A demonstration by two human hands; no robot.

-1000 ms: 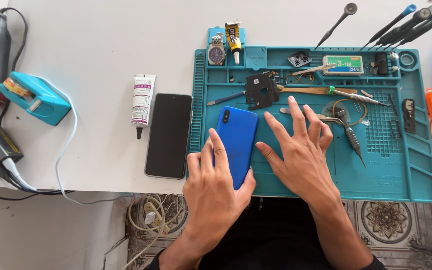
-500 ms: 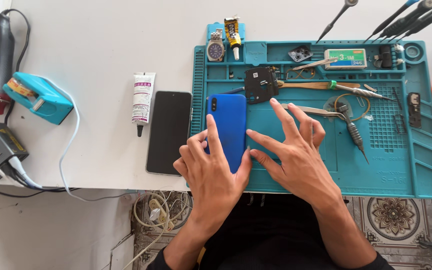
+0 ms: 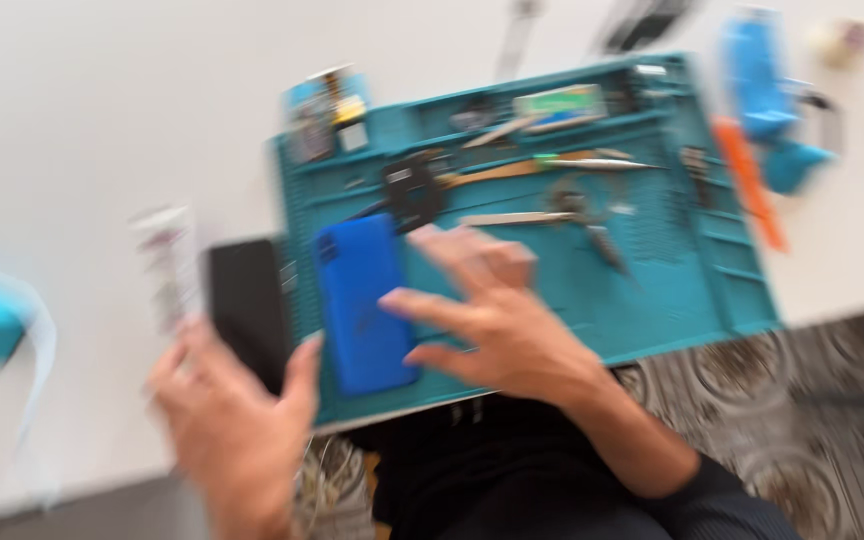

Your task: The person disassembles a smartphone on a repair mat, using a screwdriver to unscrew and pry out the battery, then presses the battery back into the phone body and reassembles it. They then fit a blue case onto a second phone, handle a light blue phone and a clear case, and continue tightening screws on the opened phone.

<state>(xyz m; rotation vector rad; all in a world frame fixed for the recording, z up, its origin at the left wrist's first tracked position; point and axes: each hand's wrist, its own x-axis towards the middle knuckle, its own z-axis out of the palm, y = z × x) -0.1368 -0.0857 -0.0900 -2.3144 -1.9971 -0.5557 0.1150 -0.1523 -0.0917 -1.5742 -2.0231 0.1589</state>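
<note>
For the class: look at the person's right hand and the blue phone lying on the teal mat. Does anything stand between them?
Nothing visible does. The right hand hovers beside the flat blue phone on the teal work mat, its fingertips at the phone's right edge. The frame is too blurred to show contact.

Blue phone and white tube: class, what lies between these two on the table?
In the head view, a black phone-sized slab lies flat between the blue phone and the white tube, beside the teal mat's left edge.
</note>
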